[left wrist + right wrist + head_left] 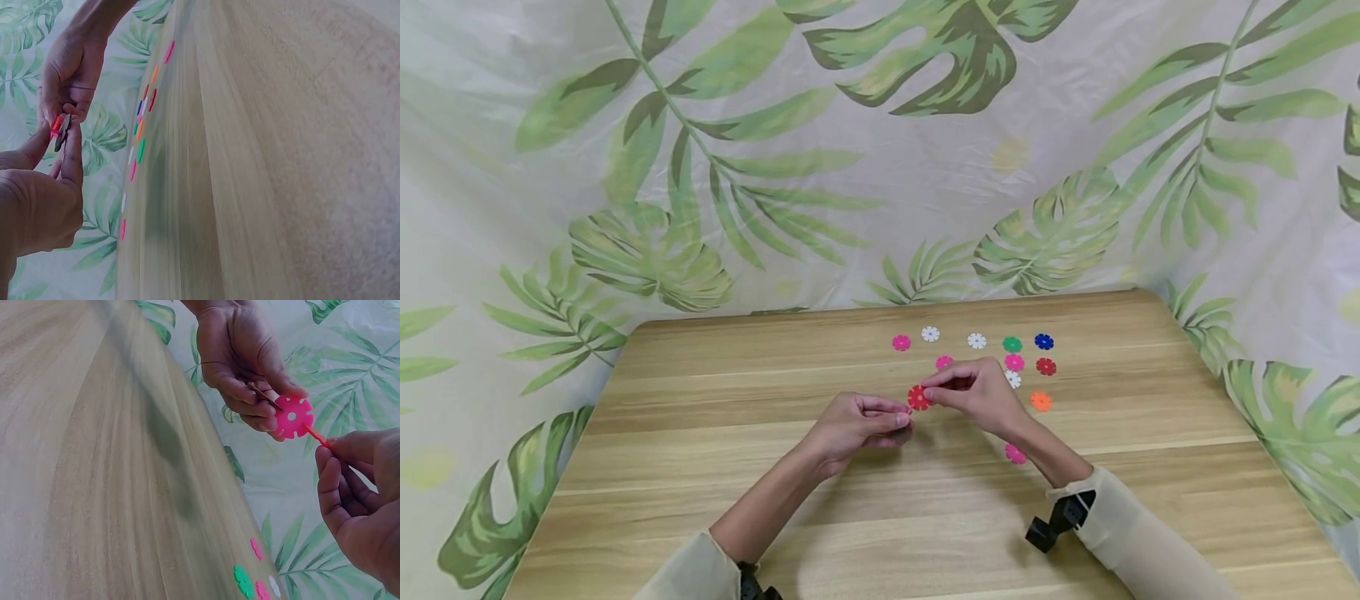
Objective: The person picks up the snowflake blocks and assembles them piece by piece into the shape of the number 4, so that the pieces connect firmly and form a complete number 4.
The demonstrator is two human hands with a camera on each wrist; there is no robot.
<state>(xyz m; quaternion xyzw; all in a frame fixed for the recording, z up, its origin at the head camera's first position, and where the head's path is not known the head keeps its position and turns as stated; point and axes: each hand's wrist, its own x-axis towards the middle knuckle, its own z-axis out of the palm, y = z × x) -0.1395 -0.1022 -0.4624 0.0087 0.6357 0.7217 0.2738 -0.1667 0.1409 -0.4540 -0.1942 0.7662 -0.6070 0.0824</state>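
Above the table, my left hand (857, 429) pinches a pink notched plastic disc (300, 411) between thumb and fingers. A second, brownish disc (265, 397) shows edge-on by the left fingers, meeting the pink one. My right hand (981, 396) pinches a red notched disc (917, 397) by its edge with thumb and fingertips. In the right wrist view the red disc stands edge-on, its edge right at a slot in the pink disc's rim. Left fingers partly cover the brownish disc.
Loose notched discs lie on the wooden table (700, 467) beyond and around the right hand, among them a blue disc (1043, 342), an orange disc (1041, 402), a green disc (1012, 343) and a white disc (976, 341). A leaf-patterned cloth (775, 167) hangs behind the table.
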